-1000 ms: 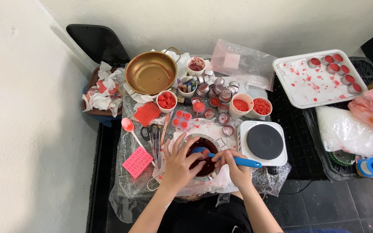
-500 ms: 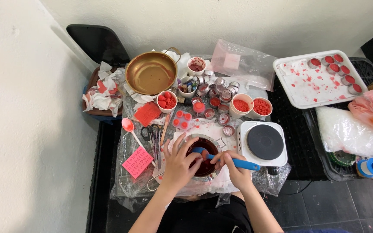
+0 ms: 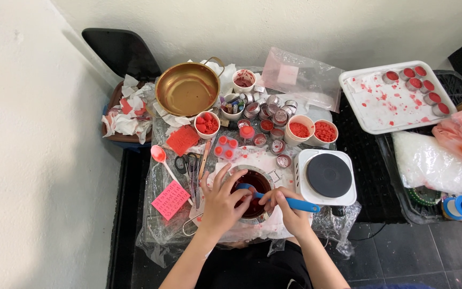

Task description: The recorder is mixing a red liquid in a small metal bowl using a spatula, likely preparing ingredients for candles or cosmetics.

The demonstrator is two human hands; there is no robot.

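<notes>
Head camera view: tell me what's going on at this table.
A person sits at a cluttered, plastic-covered table. Their left hand steadies a small metal pot of dark red liquid, while their right hand holds a blue-handled spatula with its tip in the pot. Beside it sits a white hot plate. Behind are cups of red pieces, small tins, and a brass pan. A white tray holds filled red tins.
</notes>
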